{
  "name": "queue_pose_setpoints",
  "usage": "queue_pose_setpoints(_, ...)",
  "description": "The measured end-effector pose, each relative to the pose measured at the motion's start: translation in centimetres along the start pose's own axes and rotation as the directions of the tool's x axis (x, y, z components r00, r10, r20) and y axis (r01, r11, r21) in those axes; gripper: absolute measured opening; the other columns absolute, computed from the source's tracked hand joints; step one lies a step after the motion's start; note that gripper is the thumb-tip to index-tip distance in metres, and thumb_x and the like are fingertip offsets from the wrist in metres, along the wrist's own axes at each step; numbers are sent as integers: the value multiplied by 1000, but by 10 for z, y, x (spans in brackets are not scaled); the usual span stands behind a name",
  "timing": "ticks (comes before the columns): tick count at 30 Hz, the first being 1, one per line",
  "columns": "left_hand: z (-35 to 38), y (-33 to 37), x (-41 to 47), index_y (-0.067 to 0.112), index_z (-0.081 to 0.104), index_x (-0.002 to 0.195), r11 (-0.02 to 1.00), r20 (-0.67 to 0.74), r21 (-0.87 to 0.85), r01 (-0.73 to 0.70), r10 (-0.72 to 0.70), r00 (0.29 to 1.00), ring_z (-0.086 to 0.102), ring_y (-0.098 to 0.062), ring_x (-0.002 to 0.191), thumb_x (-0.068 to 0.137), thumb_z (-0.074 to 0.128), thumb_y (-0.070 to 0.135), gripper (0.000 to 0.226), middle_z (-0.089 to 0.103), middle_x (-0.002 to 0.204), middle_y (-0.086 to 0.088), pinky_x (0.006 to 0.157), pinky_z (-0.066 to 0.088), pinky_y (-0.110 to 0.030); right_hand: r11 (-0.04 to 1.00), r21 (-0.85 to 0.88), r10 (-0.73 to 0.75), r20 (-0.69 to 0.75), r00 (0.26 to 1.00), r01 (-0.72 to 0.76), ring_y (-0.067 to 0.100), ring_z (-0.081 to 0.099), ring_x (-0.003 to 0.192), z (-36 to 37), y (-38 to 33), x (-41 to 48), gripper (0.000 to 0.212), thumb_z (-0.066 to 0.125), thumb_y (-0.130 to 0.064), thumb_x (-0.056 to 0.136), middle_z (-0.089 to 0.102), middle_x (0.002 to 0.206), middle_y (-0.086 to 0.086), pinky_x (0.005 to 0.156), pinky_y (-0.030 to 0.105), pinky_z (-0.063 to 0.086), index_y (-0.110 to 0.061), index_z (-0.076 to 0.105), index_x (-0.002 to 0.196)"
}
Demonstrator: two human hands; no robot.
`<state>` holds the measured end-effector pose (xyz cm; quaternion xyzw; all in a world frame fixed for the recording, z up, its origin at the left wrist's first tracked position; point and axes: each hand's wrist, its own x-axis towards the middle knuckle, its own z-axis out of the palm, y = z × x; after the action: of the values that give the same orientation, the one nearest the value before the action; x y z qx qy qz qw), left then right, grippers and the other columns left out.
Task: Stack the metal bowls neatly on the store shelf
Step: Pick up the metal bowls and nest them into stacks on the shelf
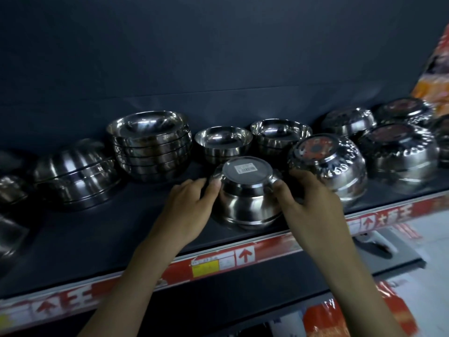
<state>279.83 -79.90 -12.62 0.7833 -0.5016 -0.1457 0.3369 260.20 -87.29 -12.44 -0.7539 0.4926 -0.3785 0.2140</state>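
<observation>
1. Fingers [194, 184] of the left hand [192, 207] curled round the left side of the upturned bowls [247, 203], with the thumb pressed on the near face. The right hand [311, 205] gripped the right side the same way, so the steel was clamped between both hands.
2. These bowls stood mouth down near the front edge of the shelf [97, 239], with a barcode sticker [245, 168] on the flat base facing up. Lines low on the wall suggested more than one bowl nested together. Whether the bottom rim rested on the shelf or hung just clear could not be told.
3. Both forearms rose from the near side and converged on the bowls, palms facing each other, wrists roughly level with the bowls' upper half.
4. Polished steel probably offered little friction, and the grip sat high. A lift might have taken only the top bowl and left the lower ones behind, or let them slip out.
5. Being so close to the edge, a dropped bowl could have rolled over the price strip [218, 261] and off the shelf.
6. The right fingertips lay just beside the patterned bowl [328, 161]. A sideways shift to the right risked knocking it.
7. Small upright bowls [223, 142] stood just behind, and a push to the far side could have struck them.
</observation>
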Motion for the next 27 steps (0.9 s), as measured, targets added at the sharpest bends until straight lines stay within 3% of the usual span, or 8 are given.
queue_pose_setpoints(4, 1, -2, 0, 34, 65, 111, 1000, 4, -13, 2, -2, 1000, 51, -20, 109, 97, 27, 59, 48, 54, 100, 4, 88, 40, -36, 998, -16, 68, 78, 995, -67, 20, 54, 76, 1, 2, -3, 44, 45, -59, 94, 61, 80, -3, 59, 32, 33, -18, 62, 91)
queue_pose_setpoints(11, 0, -1, -2, 34, 64, 108, 999, -15, -49, -22, 21, 1000, 53, -6, 96, 99, 31, 55, 40, 52, 98, 11, 73, 36, -26, 998, 19, 55, 85, 995, -57, 17, 57, 74, 4, 2, -2, 46, 43, -60, 92, 64, 82, 2, 56, 22, 34, -19, 62, 83)
queue_pose_setpoints(17, -12, -3, -9, 39, 64, 107, 990, -95, -131, -60, 47, 994, 53, -3, 100, 97, 38, 53, 31, 54, 105, 12, 78, 38, -23, 992, 123, 20, 81, 997, -29, 12, 61, 83, 3, -7, -4, 41, 49, -59, 92, 68, 90, -2, 62, 20, 40, -22, 67, 96)
queue_pose_setpoints(20, -22, -8, -17, 52, 61, 103, 974, -144, -206, -89, 60, 988, 52, -3, 116, 96, 45, 55, 18, 56, 120, 16, 94, 41, -27, 980, 199, -7, 70, 998, -7, 0, 63, 85, 1, -17, -5, 31, 56, -55, 91, 70, 92, -11, 63, 11, 43, -28, 66, 102)
queue_pose_setpoints(22, -29, -11, -23, 53, 60, 116, 964, -169, -242, -114, 74, 983, 48, -3, 126, 94, 48, 58, 26, 54, 131, 19, 105, 40, -33, 963, 270, -21, 73, 997, 0, -8, 62, 84, 1, -26, -6, 16, 61, -51, 89, 69, 88, -17, 64, 6, 44, -36, 62, 94)
queue_pose_setpoints(26, -42, -11, -33, 50, 58, 122, 928, -251, -322, -191, 111, 962, 55, 10, 113, 91, 59, 40, 33, 58, 126, 22, 85, 42, -6, 942, 333, -67, 69, 995, 40, -8, 60, 95, 5, -35, -4, 33, 66, -50, 85, 65, 100, -21, 72, 3, 42, -33, 62, 112)
queue_pose_setpoints(27, -44, -12, -36, 51, 57, 122, 924, -267, -325, -200, 113, 957, 55, 11, 112, 89, 61, 38, 35, 59, 125, 22, 83, 42, -5, 938, 343, -79, 74, 994, 49, -12, 57, 96, 6, -37, -3, 38, 67, -50, 84, 64, 102, -23, 71, -1, 41, -31, 61, 117)
